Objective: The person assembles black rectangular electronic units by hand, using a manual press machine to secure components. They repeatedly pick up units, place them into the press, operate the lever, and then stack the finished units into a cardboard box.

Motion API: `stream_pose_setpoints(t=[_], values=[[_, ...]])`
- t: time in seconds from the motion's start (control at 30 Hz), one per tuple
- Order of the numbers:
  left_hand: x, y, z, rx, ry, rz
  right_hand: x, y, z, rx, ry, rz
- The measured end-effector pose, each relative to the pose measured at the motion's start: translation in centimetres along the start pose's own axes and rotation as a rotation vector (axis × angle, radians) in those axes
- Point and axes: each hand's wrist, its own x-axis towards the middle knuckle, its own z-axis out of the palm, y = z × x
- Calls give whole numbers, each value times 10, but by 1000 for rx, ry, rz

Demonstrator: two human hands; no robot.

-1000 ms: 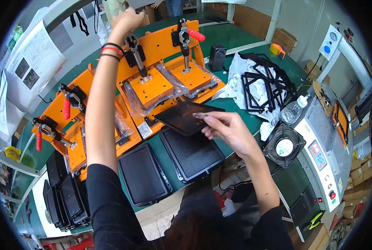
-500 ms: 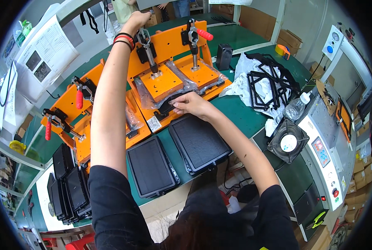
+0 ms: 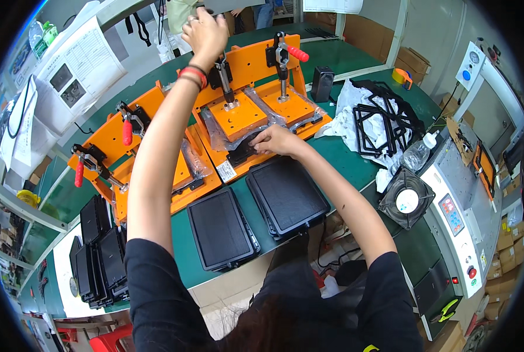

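My left hand [image 3: 207, 36] is raised, its fingers curled at the top of a toggle clamp [image 3: 225, 82] on an orange press fixture [image 3: 256, 56]; the handle is mostly hidden inside it. Below that clamp, an orange pressing block [image 3: 236, 119] sits over clear plastic film [image 3: 218, 139]. My right hand [image 3: 275, 141] pinches a thin black part [image 3: 242, 154] at the block's front edge; the fingers hide much of it. Nearest to me lie two stacks of flat black panels, a left stack [image 3: 219, 229] and a right stack [image 3: 286, 196].
A second orange fixture [image 3: 106, 152] with red-handled clamps stands left, behind more black panels [image 3: 100, 252]. To the right are black frames [image 3: 385, 123] on white cloth, a small fan [image 3: 407, 199], a clear bottle [image 3: 417, 152] and a machine with a control panel [image 3: 452, 214].
My left hand has risen with its fingers still curled at the clamp. The black part under my right hand now lies flatter at the block's front. The whole view has shifted slightly.
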Motion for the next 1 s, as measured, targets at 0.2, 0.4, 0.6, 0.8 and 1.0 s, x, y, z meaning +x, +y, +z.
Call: stream_pose_setpoints(t=[0.2, 0.4, 0.6, 0.8, 1.0], values=[[-113, 59, -132, -295, -95, 343, -14, -14, -5, -525, -117, -51], [-190, 28, -199, -439, -656, -205, -14, 0, -15, -364, -84, -213], [-218, -62, -136, -599, -793, -886, -14, -26, 4, 44, 67, 119], [-221, -99, -89, -1180, -934, -1439, -2, -5, 7, 244, 135, 174], [-220, -98, -84, -1330, -666, -1384, 5, -17, 9, 356, 176, 280]])
